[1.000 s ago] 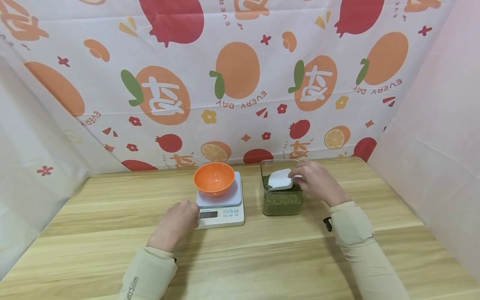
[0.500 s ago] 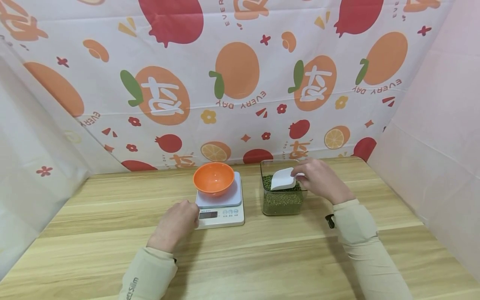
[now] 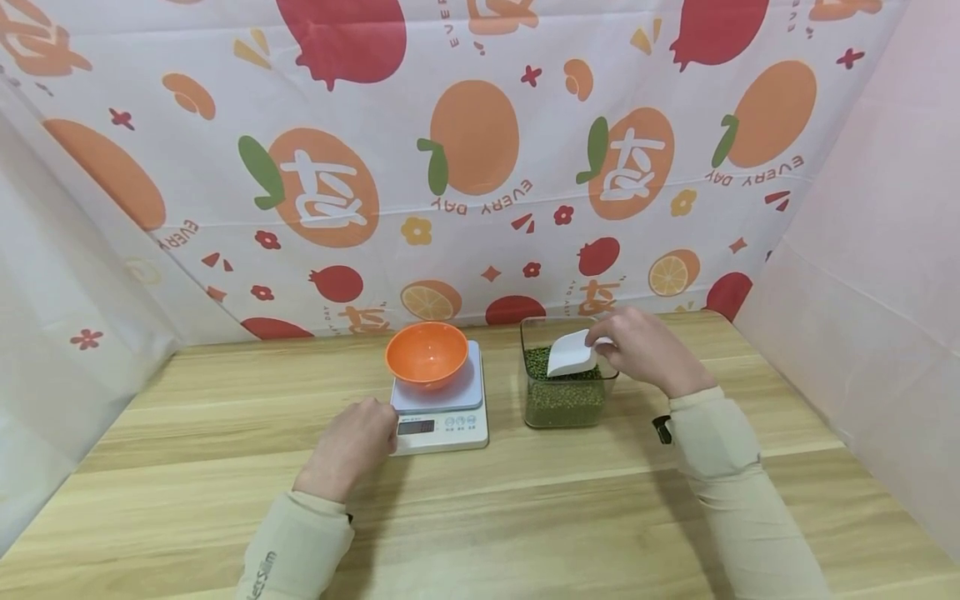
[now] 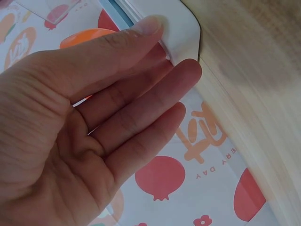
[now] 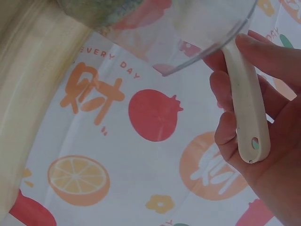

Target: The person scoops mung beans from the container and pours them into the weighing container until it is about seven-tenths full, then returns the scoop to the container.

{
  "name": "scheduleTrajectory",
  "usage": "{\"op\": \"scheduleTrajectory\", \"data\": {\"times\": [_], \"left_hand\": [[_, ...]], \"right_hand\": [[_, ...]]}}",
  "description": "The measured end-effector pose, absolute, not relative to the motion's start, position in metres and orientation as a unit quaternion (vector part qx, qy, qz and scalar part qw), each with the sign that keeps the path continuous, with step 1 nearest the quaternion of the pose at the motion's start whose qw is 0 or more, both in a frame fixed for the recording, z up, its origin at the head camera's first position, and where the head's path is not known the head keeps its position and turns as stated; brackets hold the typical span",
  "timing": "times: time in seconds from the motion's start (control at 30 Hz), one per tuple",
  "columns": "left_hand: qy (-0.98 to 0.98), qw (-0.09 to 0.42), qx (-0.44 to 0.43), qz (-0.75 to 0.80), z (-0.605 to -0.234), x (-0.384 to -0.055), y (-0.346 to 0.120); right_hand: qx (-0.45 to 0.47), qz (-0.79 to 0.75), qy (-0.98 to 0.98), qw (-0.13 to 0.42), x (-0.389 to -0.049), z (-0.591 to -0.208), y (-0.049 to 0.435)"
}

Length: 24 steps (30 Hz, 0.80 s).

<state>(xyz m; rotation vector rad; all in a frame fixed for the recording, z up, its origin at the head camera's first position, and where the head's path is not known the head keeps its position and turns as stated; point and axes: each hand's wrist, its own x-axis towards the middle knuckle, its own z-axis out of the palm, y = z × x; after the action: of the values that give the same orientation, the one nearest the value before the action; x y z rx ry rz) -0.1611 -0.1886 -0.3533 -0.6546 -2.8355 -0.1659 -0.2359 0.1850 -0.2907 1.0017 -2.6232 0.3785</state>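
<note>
My right hand [image 3: 637, 346] holds a white scoop by its handle [image 5: 249, 103], thumb on one side and fingers curled round the other. The scoop's blade [image 3: 572, 354] is tilted inside a clear square container [image 3: 542, 381], close over the small green mung beans [image 3: 538, 363]. At the left front of a white kitchen scale [image 3: 442, 442] is my left hand [image 3: 356, 442]. Its thumb lies over the scale's edge [image 4: 181, 28] in the left wrist view, the other fingers loosely extended beside it. On the scale's platform sits an orange bowl [image 3: 427, 354] with nothing visible inside.
Scale and container stand side by side near the back of a wooden table [image 3: 525, 533], a gap between them. A fruit-patterned cloth [image 3: 480, 250] hangs right behind, and pale curtains [image 3: 847, 317] close off both sides.
My right hand and the scoop have shifted slightly right and up, and the scoop's blade has tilted more inside the container. The left hand, scale and bowl have stayed in place.
</note>
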Motion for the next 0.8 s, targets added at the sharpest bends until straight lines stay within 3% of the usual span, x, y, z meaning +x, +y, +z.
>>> {"op": "scheduleTrajectory", "data": {"times": [0.8], "left_hand": [[-0.967, 0.104, -0.225, -0.061, -0.352, -0.162, -0.189]], "right_hand": [[0.331, 0.102, -0.93, 0.118, -0.233, -0.277, 0.182]]}}
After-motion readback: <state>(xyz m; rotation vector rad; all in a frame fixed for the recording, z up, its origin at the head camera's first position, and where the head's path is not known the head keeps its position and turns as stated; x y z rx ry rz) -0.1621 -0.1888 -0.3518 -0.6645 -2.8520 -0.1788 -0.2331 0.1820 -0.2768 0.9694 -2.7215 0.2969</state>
